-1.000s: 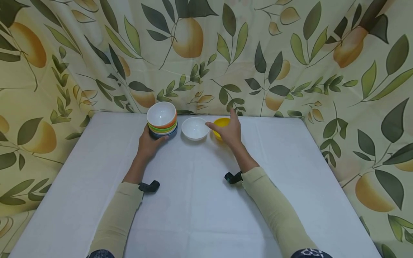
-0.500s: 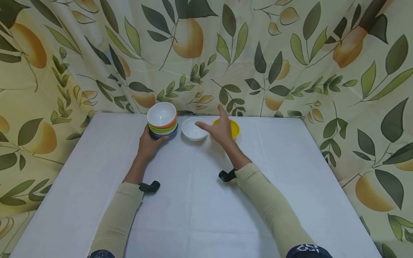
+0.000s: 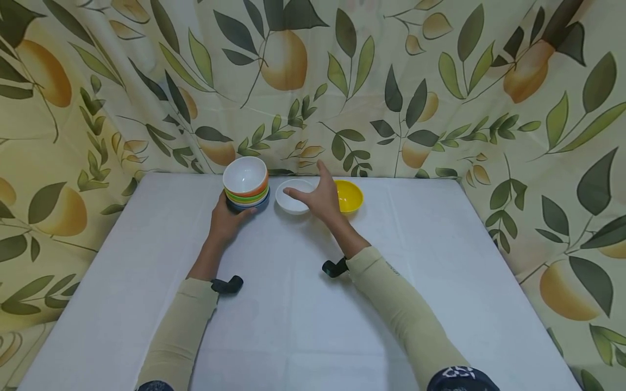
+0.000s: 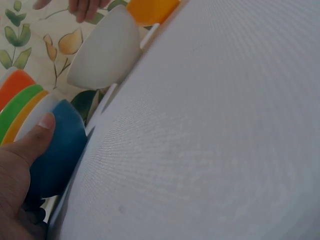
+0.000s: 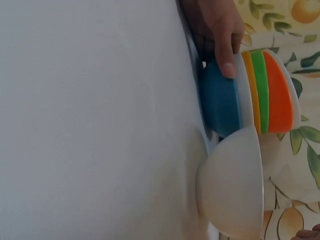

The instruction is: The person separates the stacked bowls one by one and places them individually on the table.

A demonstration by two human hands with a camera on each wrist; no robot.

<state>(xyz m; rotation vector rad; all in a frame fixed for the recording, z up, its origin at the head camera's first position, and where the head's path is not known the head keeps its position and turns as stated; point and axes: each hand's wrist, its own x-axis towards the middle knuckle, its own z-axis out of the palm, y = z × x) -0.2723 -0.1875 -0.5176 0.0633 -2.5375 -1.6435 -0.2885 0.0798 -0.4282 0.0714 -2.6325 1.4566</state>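
Observation:
My left hand [image 3: 225, 222] grips the blue bowl [image 4: 60, 150] at the bottom of a nested stack of bowls [image 3: 246, 179]. Its thumb lies on the blue bowl's outer side. Above the blue one, white, yellow, green and orange rims show, and the top bowl is white inside. Just right of the stack stands a separate white bowl [image 3: 288, 205], upright. Over its right side is my right hand [image 3: 325, 201], thumb and fingers spread wide, holding nothing. A yellow bowl [image 3: 351, 196] sits to the right of that hand, partly hidden behind it.
A white cloth covers the table [image 3: 293, 304], and the bowls stand along its far edge. Behind that edge hangs a curtain [image 3: 391, 108] printed with fruit and leaves. A small black camera is strapped to each wrist.
My right hand has moved left from the yellow bowl to over the white bowl, uncovering more of the yellow one. The left hand and the stack stay in place.

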